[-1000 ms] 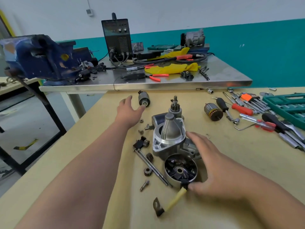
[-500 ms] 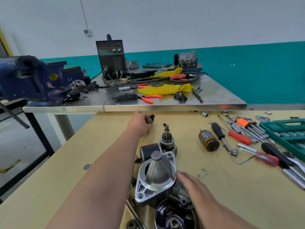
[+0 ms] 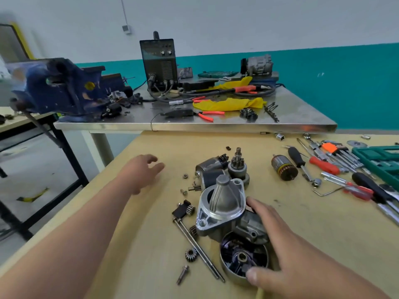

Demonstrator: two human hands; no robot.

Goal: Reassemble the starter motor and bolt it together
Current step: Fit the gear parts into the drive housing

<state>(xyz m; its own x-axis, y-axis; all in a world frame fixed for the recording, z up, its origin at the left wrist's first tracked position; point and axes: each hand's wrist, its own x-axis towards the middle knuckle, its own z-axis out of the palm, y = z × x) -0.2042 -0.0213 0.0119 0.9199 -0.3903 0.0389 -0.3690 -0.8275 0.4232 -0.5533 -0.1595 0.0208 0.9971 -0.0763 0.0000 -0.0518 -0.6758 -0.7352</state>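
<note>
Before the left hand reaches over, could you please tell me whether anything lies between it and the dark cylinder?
Only a small nut lies on the table between the left hand and the dark cylinder. It sits low, so the hand could probably pass over it. Nothing taller is visible in the way.

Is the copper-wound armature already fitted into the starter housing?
No, the armature lies on the table, apart from the housing and to its right, beside the black-handled screwdriver.
</note>
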